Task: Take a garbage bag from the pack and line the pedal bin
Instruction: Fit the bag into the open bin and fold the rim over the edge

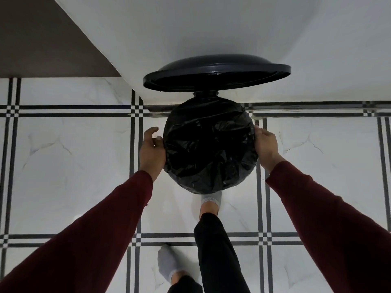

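The round pedal bin (209,188) stands on the floor against a white wall, with its dark lid (215,75) raised. A black garbage bag (209,144) lines the bin, its edge folded down over the whole rim. My left hand (152,150) rests against the bag on the bin's left side, thumb lifted and fingers loosely curled. My right hand (267,145) lies flat against the bag on the right side, its fingertips hidden below the rim. The pack of bags is out of view.
My right foot (211,200) in a grey sock sits at the bin's front base, where the pedal is hidden. My left foot (168,264) stands further back on white tiles with black lines. A brown surface (42,39) fills the top left.
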The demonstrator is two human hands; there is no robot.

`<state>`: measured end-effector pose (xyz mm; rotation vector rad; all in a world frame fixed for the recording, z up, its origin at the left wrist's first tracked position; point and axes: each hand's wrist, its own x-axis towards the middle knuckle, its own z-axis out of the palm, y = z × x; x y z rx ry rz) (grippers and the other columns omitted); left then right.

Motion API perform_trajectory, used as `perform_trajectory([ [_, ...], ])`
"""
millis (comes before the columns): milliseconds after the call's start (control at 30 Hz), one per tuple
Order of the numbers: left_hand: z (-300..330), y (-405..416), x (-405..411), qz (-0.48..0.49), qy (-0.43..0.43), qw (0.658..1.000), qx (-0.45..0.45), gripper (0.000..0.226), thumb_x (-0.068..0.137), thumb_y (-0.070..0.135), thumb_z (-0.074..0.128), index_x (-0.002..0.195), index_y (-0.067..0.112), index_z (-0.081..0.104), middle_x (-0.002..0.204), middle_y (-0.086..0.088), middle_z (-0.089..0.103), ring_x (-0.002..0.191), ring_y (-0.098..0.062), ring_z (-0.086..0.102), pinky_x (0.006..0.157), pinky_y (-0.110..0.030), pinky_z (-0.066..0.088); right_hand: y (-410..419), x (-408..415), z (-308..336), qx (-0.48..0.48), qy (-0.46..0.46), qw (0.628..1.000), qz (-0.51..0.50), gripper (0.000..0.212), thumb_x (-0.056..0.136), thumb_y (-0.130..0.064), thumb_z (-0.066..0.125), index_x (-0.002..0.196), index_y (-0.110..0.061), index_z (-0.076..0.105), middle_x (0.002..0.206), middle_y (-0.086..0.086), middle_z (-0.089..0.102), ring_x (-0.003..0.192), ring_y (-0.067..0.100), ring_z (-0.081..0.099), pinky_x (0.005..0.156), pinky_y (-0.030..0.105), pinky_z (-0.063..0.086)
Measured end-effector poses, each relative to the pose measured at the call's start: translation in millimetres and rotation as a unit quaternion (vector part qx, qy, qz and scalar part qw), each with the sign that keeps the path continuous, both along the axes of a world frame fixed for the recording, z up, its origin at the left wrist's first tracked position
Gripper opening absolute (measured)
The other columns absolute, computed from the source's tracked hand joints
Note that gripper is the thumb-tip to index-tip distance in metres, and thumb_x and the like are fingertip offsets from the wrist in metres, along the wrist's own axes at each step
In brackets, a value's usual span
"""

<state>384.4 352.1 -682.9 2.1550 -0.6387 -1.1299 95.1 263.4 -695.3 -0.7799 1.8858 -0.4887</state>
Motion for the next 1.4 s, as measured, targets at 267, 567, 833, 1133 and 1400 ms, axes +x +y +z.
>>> perform_trajectory([
  [267,22,-6,-13,-0.006,-0.166,0.985,-0.044,0.046,0.089,0.007,0.042,0.124,0.025,0.066,0.135,-0.002,0.048,0.128,-0.024,0.038,0.103,-0.037,0.034,-23,6,27,-0.132,0.214,0.963,0.098,0.041,0.082,-0.004,0.045,0.110,-0.017,0.072,0.129,0.006,0.060,0.119,0.026,0.057,0.098,0.029,0.044],
  [567,10,-28,-28,-0.339,-0.440,0.832,-0.006,0.054,0.088,0.032,0.058,0.141,0.022,0.053,0.142,-0.014,0.044,0.123,-0.041,0.043,0.092,-0.056,0.045,-28,37,13,-0.310,0.261,0.831,0.381,0.034,0.096,-0.018,0.055,0.128,-0.014,0.066,0.133,0.011,0.055,0.113,0.037,0.058,0.089,0.048,0.055],
  [833,6,-30,-11,-0.433,-0.417,0.799,-0.018,0.087,0.080,0.027,0.072,0.156,0.021,0.031,0.148,-0.016,0.035,0.123,-0.039,0.044,0.087,-0.054,0.051,-34,28,18,-0.185,0.092,0.921,0.331,0.054,0.082,-0.001,0.057,0.130,-0.026,0.055,0.128,0.003,0.058,0.106,0.023,0.062,0.089,0.038,0.055],
  [1133,40,37,-45,-0.063,-0.153,0.981,-0.104,0.078,0.078,0.022,0.082,0.145,0.025,0.044,0.140,-0.005,0.034,0.136,-0.027,0.032,0.106,-0.020,0.031,51,9,53,-0.232,0.124,0.965,0.002,0.032,0.088,-0.016,0.060,0.119,-0.024,0.066,0.125,-0.009,0.058,0.115,0.008,0.058,0.101,0.031,0.049],
  [1400,30,59,-65,0.353,0.375,0.849,0.116,0.049,0.098,0.056,0.051,0.132,0.021,0.060,0.128,-0.007,0.065,0.114,-0.027,0.063,0.098,-0.049,0.053,75,31,41,0.042,-0.143,0.956,-0.252,0.050,0.086,-0.047,0.066,0.126,-0.017,0.060,0.115,0.000,0.070,0.104,0.018,0.069,0.089,0.037,0.057],
])
